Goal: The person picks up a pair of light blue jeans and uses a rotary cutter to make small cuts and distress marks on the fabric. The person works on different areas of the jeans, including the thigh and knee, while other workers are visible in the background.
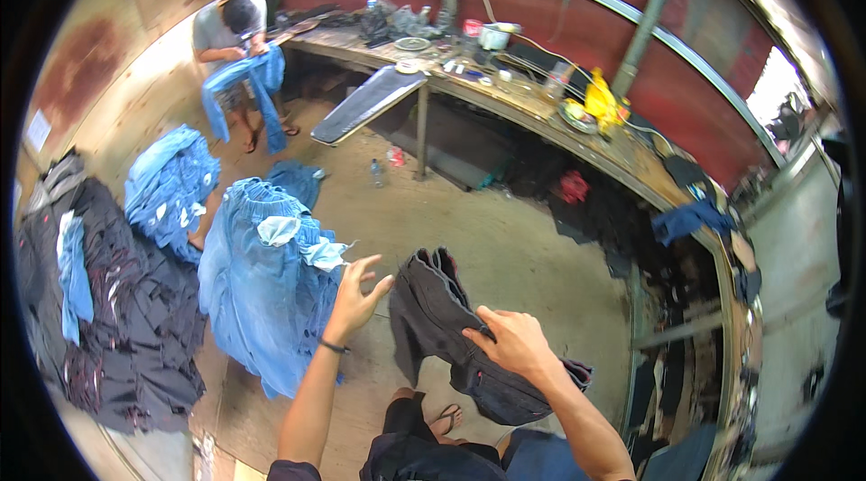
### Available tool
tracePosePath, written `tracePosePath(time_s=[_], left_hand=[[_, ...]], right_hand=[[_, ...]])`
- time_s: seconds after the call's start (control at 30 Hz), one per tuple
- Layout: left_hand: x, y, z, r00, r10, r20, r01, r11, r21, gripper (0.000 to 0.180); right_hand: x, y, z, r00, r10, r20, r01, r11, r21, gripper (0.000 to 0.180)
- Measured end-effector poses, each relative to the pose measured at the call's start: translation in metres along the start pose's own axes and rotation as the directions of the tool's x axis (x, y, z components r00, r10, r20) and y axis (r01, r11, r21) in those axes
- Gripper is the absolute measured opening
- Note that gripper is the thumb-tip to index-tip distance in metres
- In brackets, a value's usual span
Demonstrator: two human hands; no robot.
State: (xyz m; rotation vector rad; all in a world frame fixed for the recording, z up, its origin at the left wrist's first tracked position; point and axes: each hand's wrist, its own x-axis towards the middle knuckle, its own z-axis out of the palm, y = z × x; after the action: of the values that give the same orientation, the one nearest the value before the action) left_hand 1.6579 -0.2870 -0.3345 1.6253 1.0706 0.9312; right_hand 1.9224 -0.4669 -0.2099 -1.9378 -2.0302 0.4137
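The person's right hand [516, 344] is closed over the edge of a black garment [433, 305], with the thumb and fingers gripping the cloth. The garment hangs in front of the body, above the floor [532, 255], its folded edges showing at the top. The left hand [363, 296] is apart from it, just to its left, fingers spread and slightly bent, holding nothing. A dark band [335, 347] circles the left wrist.

Below the garment, a foot in a sandal [448, 416] shows on the floor. Near the left hand stands a tall heap of light-blue denim [257, 291]; beyond it is another blue heap [171, 172], and farther left a broad pile of black clothes [135, 328].

Farther out, a padded board [372, 106] juts from a long wooden workbench [622, 156], where a yellow bag [599, 102] sits. A small bottle [377, 173] stands on the floor near the board. At the far left end of the bench, a co-worker [209, 34] bends over a pair of blue jeans [236, 77].
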Motion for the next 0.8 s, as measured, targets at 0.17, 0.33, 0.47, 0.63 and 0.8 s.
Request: tracePosePath(time_s=[0.17,0.33,0.47,0.63,0.8], left_hand=[[-0.049,-0.047,0.033,0.89,-0.455,0.037,0.456,0.888,-0.061,0.054],[-0.04,-0.038,0.147,0.676,-0.625,0.392,0.634,0.221,-0.741,0.064],[-0.018,-0.052,0.173,0.656,-0.753,-0.04,0.473,0.452,-0.756,0.062],[-0.048,-0.057,0.156,0.559,-0.808,-0.186,0.343,0.43,-0.835,0.073],[-0.054,-0.036,0.168,0.469,-0.691,-0.55,0.148,0.675,-0.723,0.058]], right_hand=[[0.089,0.054,0.05,0.983,-0.098,0.153,0.109,0.992,-0.065,0.033],[0.145,0.067,0.122,0.908,-0.226,0.353,0.241,0.97,0.0,0.027],[0.168,0.074,0.155,0.806,-0.166,0.568,0.112,0.985,0.13,0.041],[0.181,0.085,0.155,0.564,-0.468,0.681,-0.173,0.739,0.651,0.064],[0.193,0.081,0.153,0.601,-0.617,0.508,0.051,0.663,0.746,0.057]])
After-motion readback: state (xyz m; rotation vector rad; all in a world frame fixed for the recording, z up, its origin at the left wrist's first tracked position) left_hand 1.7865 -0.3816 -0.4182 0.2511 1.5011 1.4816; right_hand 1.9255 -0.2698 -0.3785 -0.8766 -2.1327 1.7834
